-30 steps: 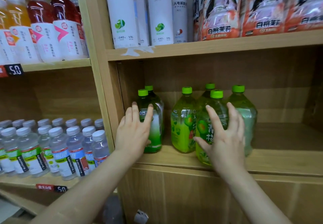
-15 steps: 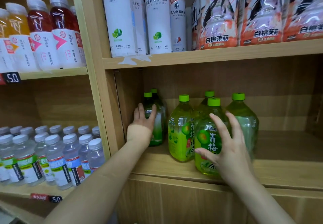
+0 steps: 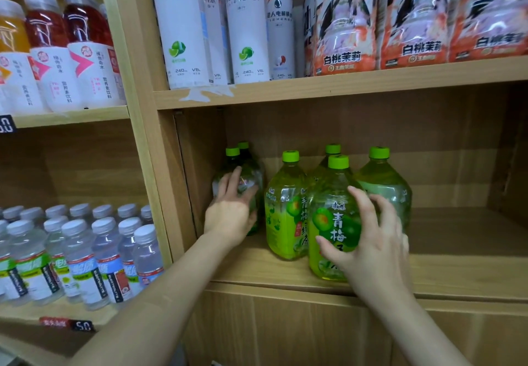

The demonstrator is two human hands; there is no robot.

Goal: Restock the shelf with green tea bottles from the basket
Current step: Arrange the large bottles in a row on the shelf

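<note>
Several green tea bottles with green caps stand on the lower wooden shelf (image 3: 457, 251). Two dark ones sit far back at the left wall, and my left hand (image 3: 230, 211) lies flat against the front one (image 3: 251, 172), fingers straight. A light green bottle (image 3: 285, 217) stands in the middle. My right hand (image 3: 371, 240) rests with spread fingers on the right side of the front labelled bottle (image 3: 334, 222), thumb on the label. Behind that one stand two other bottles, one showing mostly its cap (image 3: 333, 150) and one at the right (image 3: 385, 182). The basket is out of view.
The shelf above holds tall white bottles (image 3: 183, 28) and orange-labelled packs (image 3: 345, 22). The left bay holds red and orange drinks (image 3: 85, 51) above and small water bottles (image 3: 85, 257) below. Bare shelf board lies right of the green bottles.
My left hand has reached deeper and pushed the left bottle back against the one behind it. My right hand stays on the front labelled bottle. The camera has moved closer.
</note>
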